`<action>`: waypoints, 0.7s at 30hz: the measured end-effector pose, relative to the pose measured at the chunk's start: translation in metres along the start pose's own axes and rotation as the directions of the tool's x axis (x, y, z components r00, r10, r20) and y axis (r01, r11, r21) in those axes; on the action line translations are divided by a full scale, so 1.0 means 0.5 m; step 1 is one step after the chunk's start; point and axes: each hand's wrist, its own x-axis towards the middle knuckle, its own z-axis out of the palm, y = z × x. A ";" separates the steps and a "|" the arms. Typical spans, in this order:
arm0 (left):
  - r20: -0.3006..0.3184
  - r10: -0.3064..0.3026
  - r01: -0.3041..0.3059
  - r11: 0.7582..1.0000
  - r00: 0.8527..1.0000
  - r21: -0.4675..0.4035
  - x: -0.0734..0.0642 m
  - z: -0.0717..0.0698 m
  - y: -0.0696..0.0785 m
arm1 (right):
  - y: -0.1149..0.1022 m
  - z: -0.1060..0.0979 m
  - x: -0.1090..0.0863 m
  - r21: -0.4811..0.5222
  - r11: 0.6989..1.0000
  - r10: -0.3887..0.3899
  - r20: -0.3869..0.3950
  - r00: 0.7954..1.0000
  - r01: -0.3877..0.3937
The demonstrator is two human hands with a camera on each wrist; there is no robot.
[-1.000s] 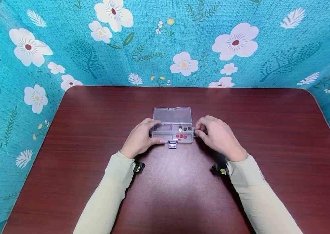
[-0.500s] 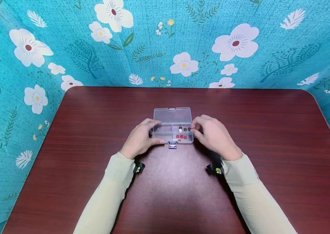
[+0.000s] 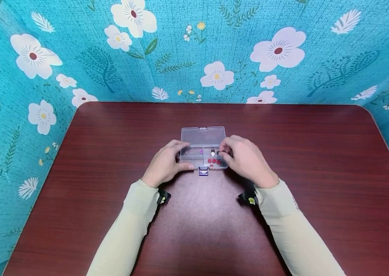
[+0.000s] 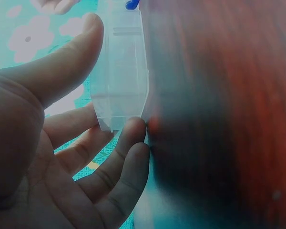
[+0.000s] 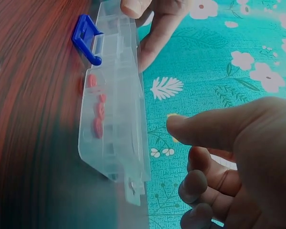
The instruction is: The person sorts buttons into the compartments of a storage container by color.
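A clear plastic compartment box (image 3: 196, 162) lies on the table with its lid (image 3: 203, 136) flipped back. My left hand (image 3: 165, 163) grips its left end, thumb along the near side and fingers round the far side and end. Above the right end hovers my right hand (image 3: 248, 159), fingers bent; in the right wrist view the thumb stands apart from the fingers, with nothing visible between. The near right compartment holds several red buttons (image 3: 214, 161). Behind them are a white button (image 3: 213, 153) and dark ones, partly hidden by my fingers. A purple piece (image 3: 201, 151) sits in the far left compartment.
A blue latch (image 3: 203, 172) projects from the box's front edge. The dark reddish wooden table (image 3: 201, 230) surrounds the box. Behind it hangs a turquoise flowered cloth (image 3: 180, 50). Each wrist bears a black strap-on device.
My right hand has moved left from beside the box's end tab to over its right compartments, covering some dark buttons. My left hand and the box have stayed put.
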 end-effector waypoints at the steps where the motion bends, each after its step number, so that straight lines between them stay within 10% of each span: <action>1: 0.000 0.000 0.000 1.000 1.000 0.000 0.000 0.000 0.000 | -0.001 0.001 0.001 0.004 1.000 0.001 0.003 1.000 -0.001; 21: -0.005 0.020 -0.020 1.000 1.000 -0.005 0.001 0.000 -0.001 | -0.028 0.025 0.026 0.014 1.000 0.008 0.039 0.999 -0.009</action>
